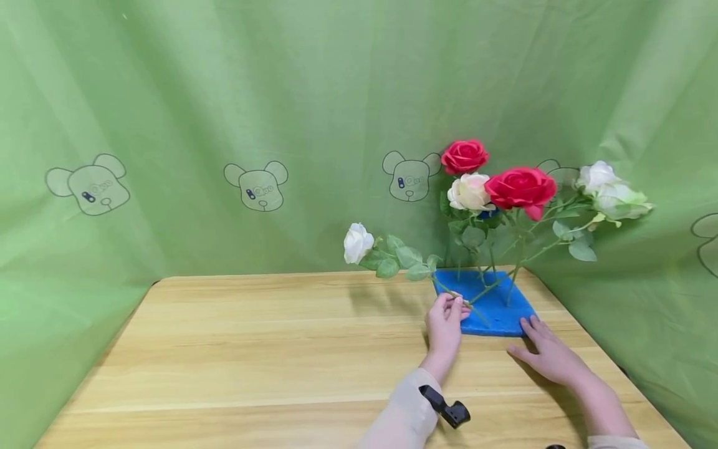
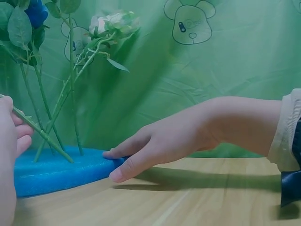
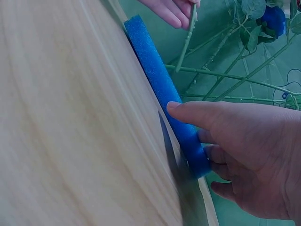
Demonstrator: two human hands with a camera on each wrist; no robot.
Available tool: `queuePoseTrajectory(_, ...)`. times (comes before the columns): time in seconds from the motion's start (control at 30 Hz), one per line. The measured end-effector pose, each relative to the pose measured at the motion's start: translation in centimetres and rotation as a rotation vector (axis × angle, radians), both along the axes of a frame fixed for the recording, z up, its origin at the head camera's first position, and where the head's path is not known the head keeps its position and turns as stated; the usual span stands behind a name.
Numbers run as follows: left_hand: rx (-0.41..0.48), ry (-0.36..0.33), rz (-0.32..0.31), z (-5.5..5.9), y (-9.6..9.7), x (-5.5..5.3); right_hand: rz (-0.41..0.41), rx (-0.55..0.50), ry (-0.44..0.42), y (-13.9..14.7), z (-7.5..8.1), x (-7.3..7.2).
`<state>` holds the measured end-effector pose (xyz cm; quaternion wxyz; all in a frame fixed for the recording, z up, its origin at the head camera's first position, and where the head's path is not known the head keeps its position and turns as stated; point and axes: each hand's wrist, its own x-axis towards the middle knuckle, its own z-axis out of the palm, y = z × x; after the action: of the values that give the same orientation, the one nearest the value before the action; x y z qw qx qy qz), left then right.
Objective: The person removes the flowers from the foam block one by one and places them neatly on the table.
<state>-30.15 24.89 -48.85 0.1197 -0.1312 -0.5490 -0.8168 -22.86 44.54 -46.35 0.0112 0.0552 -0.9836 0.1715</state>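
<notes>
My left hand (image 1: 445,321) pinches the green stem of a white rose (image 1: 358,243) between thumb and fingers. The stem slants, its bloom out to the left and its lower end (image 2: 70,159) at the top of a blue foam board (image 1: 496,315); whether it has entered the foam I cannot tell. At the board's front right corner my right hand (image 1: 552,355) rests with extended fingers, the thumb at the front edge (image 3: 176,106). Red roses (image 1: 521,187), a cream rose (image 1: 470,191), white roses (image 1: 611,190) and a partly hidden blue rose (image 2: 36,12) stand in the board.
The board lies on a wooden table (image 1: 252,349), near its back right. Green curtain (image 1: 314,125) printed with bear heads hangs behind and at both sides. Leaves and crossing stems (image 1: 493,284) crowd the space over the board. A black wrist mount (image 1: 445,408) sits on the left sleeve.
</notes>
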Motion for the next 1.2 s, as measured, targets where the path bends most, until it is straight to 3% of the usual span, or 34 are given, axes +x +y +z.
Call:
queuePoseTrajectory(0.6,0.019,-0.061,-0.042,-0.8,-4.7,0.0,0.006,-0.015,0.007,-0.2,0.0,0.2)
queuePoseTrajectory(0.77,0.025,-0.094,-0.085,-0.6,-5.9,0.2,0.008,-0.026,0.009,-0.1,0.1,0.1)
queuePoseTrajectory(1.2,-0.100,-0.148,-0.225,-0.7,-10.2,1.3,0.014,-0.040,0.011,-0.4,0.4,0.2)
